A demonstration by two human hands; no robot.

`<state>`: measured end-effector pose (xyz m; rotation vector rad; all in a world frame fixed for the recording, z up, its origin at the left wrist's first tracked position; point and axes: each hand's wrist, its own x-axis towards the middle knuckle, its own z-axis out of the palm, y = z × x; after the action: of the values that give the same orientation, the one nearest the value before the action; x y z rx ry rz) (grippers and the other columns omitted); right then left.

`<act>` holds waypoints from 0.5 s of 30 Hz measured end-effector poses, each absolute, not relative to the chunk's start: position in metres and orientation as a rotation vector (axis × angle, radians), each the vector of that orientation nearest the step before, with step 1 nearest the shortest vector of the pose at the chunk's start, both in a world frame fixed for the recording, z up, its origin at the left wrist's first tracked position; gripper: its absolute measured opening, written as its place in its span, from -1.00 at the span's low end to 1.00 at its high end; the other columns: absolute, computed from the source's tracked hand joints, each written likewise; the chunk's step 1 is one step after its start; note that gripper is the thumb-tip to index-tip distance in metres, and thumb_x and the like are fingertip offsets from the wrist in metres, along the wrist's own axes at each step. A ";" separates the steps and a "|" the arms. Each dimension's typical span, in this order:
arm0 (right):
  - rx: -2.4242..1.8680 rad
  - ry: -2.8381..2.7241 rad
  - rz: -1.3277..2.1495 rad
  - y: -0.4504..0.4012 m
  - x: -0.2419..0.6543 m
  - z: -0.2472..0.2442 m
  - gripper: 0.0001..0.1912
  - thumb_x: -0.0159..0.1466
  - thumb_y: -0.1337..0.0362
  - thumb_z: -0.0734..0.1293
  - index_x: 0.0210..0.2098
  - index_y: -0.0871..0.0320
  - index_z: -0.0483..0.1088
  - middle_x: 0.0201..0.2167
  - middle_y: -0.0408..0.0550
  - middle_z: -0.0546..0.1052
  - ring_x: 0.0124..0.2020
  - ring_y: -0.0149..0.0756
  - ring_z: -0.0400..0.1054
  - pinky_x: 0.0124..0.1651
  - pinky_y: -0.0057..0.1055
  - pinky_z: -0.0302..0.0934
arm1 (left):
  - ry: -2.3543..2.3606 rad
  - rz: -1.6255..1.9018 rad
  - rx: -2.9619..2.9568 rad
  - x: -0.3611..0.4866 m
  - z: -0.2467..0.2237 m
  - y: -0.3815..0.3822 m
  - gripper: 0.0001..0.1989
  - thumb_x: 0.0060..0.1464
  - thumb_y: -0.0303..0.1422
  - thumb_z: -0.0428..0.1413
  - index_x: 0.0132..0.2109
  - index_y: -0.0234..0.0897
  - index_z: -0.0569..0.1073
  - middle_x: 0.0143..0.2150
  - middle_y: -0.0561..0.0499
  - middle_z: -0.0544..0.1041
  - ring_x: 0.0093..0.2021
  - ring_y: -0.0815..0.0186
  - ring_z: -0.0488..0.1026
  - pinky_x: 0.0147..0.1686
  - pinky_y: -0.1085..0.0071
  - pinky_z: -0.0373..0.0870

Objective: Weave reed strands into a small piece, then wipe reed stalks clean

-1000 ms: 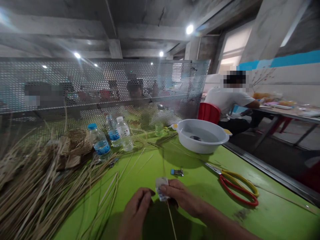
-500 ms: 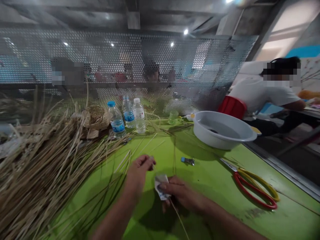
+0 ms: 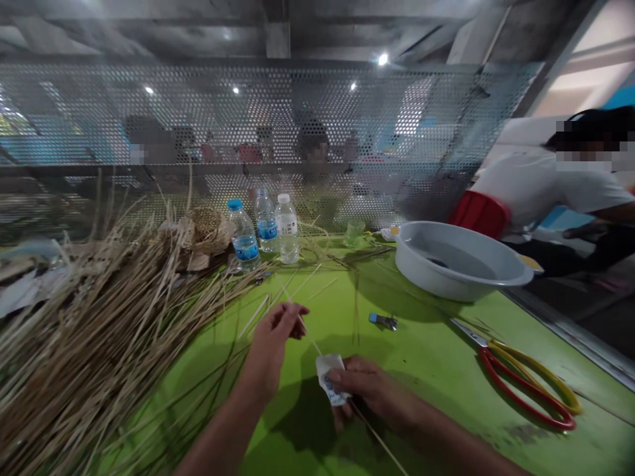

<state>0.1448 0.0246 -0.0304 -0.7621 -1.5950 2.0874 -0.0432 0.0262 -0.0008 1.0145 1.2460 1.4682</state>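
Note:
A thin pale plant strip [image 3: 311,339] runs between my two hands, slanting up to the left. My left hand [image 3: 278,327] pinches it between thumb and fingers, its far end sticking out beyond them. My right hand [image 3: 372,383] is closed round a folded white piece of paper or cloth [image 3: 331,378] with blue print, thumb on top. The strip enters the fold at its upper edge, and a length trails out below toward the bottom of the view. What lies inside the fold is hidden.
On the green table [image 3: 421,396] lie large scissors [image 3: 530,383] and a blue-ended nail clipper [image 3: 383,322]. A grey basin [image 3: 461,261] stands at the back right. Loose strips [image 3: 124,317] cover the left, near several bottles [image 3: 244,241]. A person [image 3: 555,172] sits at the right.
The view has swung slightly left. My left hand has drawn away from the folded piece, and a longer stretch of strip now shows between my hands.

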 end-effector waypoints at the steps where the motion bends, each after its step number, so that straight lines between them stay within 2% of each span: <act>1: -0.761 -1.598 2.087 0.026 0.145 -0.030 -0.47 0.22 -0.10 0.28 -0.63 0.23 0.36 -0.69 -0.12 0.44 -0.71 -0.51 0.15 -0.60 -0.51 -0.09 | 1.247 1.382 1.077 -0.037 -0.002 0.023 -0.67 0.08 -0.08 0.13 -0.33 -0.28 0.54 -0.50 0.07 0.43 -0.45 0.38 0.34 -0.39 0.45 0.26; 4: -0.799 -1.592 2.091 0.028 0.146 -0.028 -0.45 0.20 -0.13 0.27 -0.64 0.22 0.34 -0.71 -0.12 0.43 -0.72 -0.51 0.15 -0.61 -0.52 -0.10 | 1.310 1.247 1.237 -0.027 -0.005 0.017 -0.64 0.11 -0.07 0.08 -0.43 -0.28 0.48 -0.57 0.09 0.38 -0.49 0.38 0.30 -0.44 0.45 0.20; 9: -0.738 -1.602 2.083 0.027 0.146 -0.024 -0.47 0.23 -0.09 0.26 -0.63 0.22 0.36 -0.68 -0.12 0.47 -0.72 -0.52 0.12 -0.63 -0.52 -0.11 | 1.438 1.265 1.278 -0.031 -0.014 0.020 -0.59 0.10 -0.06 0.08 -0.54 -0.26 0.37 -0.62 0.14 0.25 -0.55 0.41 0.20 -0.51 0.46 0.11; 12: -0.743 -1.606 2.094 0.025 0.145 -0.022 -0.48 0.22 -0.08 0.28 -0.63 0.22 0.37 -0.70 -0.14 0.44 -0.71 -0.51 0.13 -0.62 -0.52 -0.11 | 1.462 1.402 1.130 -0.046 -0.016 0.029 -0.62 0.09 -0.08 0.11 -0.52 -0.26 0.38 -0.60 0.14 0.28 -0.55 0.43 0.19 -0.52 0.48 0.10; 15: -0.785 -1.652 2.077 0.023 0.146 -0.020 -0.48 0.19 -0.09 0.31 -0.62 0.24 0.40 -0.73 -0.19 0.38 -0.73 -0.53 0.07 -0.64 -0.52 -0.14 | 1.436 1.624 0.941 -0.066 -0.014 0.039 -0.68 -0.01 -0.12 0.20 -0.50 -0.27 0.40 -0.57 0.14 0.33 -0.56 0.47 0.18 -0.55 0.51 0.09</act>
<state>0.1461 0.0227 -0.0199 -0.7855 -1.6521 2.0766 -0.0664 0.0393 -0.0140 0.9408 1.4356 1.6241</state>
